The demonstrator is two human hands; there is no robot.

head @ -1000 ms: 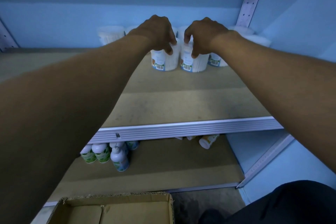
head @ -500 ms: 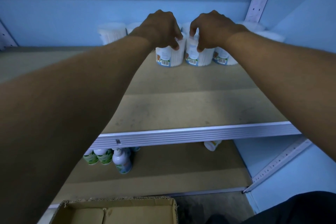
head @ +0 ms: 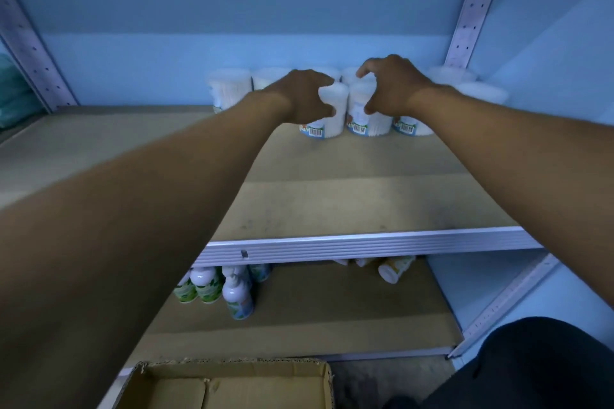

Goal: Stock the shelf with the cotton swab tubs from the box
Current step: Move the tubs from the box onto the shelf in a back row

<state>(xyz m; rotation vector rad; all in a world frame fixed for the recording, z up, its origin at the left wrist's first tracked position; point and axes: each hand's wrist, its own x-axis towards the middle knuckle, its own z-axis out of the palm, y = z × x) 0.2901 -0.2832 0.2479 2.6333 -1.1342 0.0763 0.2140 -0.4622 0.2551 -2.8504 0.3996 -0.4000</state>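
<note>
Both hands have loosened since half a second ago: then their fingers were curled down over the lids of two tubs, now they arch apart. The left hand [head: 304, 98] curves beside the left front tub [head: 327, 113], thumb and forefinger spread wide at its side; whether the fingertips touch the plastic cannot be told. The right hand [head: 390, 86] is likewise spread in a wide C beside the right front tub [head: 365, 111], its thumb low near the label and forefinger raised above the lid, gripping nothing.

These tubs are round, white, translucent plastic cylinders, packed with upright cotton swabs, each with a printed label and barcode near the base. They stand touching side by side, deep on the upper shelf [head: 332, 199], a matte tan board with a ribbed pale metal front edge. A third labelled tub [head: 410, 126] stands just to their right, partly hidden by the right wrist, and a back row of tubs [head: 231, 86] lines the blue wall behind.

On the lower shelf [head: 315, 315] stand small white-capped bottles [head: 216, 285] with green labels, and a yellow-labelled bottle [head: 395, 269] lies tipped over farther right. A corrugated cardboard box [head: 232, 382] sits at the bottom edge, flaps open; the part in view holds nothing.
</note>
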